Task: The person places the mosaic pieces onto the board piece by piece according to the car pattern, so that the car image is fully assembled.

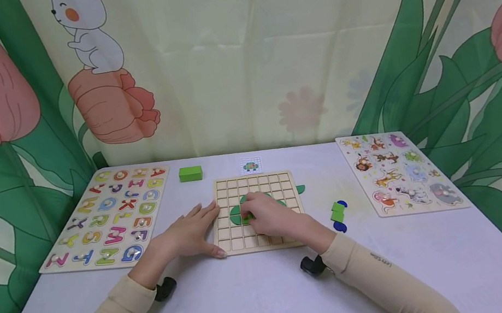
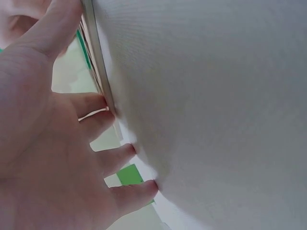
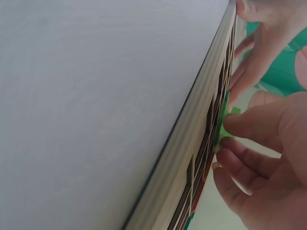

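A wooden grid board lies on the table with dark green pieces set in its middle. My left hand steadies its left edge, the fingers spread and the thumb near the front corner. In the left wrist view, the fingertips rest along the board's side. My right hand is over the middle of the board and pinches a small light green block between thumb and fingers, right at the board's surface. Part of the pattern is hidden under this hand; the right wrist view shows a red piece there.
A letter puzzle board lies at left, an animal puzzle board at right. Behind the grid board are a green box and a pattern card. Loose green and blue pieces and a dark green piece lie to its right.
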Tool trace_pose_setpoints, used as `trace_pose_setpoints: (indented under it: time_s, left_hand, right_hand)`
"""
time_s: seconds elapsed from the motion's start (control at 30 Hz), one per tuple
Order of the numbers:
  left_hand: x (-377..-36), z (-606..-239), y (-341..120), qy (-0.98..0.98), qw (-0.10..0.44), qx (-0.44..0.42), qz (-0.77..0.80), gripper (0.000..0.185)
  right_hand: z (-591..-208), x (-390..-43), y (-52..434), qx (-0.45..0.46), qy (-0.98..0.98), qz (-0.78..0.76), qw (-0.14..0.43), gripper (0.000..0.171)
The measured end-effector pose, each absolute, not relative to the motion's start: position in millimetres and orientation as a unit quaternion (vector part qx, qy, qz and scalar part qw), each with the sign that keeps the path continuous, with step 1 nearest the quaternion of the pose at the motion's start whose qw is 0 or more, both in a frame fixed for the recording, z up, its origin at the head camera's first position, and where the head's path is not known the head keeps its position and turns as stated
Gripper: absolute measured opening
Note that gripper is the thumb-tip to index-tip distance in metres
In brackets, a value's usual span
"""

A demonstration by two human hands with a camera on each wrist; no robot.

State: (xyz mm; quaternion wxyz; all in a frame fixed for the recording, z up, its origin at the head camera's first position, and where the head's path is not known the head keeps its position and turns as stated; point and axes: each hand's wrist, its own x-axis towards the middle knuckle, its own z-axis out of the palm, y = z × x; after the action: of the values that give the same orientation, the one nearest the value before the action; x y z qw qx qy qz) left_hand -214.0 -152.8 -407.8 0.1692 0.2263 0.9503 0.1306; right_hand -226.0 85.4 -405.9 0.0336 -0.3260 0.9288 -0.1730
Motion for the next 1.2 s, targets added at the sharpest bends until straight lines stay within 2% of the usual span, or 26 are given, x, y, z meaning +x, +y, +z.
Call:
trace_pose_setpoints:
  time_s: [0.17, 0.57, 1.2]
  left_hand:
    - [-214.3, -407.5, -151.6, 0.951, 0.170, 0.226, 0.128, 0.121]
    - [-213.8, -407.4, -150.0, 0.951, 0.169, 0.229, 0.123, 0.119]
    - [-212.3, -405.5, -150.3, 0.951, 0.167, 0.228, 0.120, 0.119]
  right_hand:
    - [-404.3, -226.4, 91.4, -0.327, 0.928, -0.173, 0.036, 0.028]
    - [-403.8, -222.7, 118.4, -0.305, 0.928, -0.209, 0.044, 0.027]
    - [-399.9, -205.8, 188.4, -0.245, 0.951, -0.187, 0.031, 0.017]
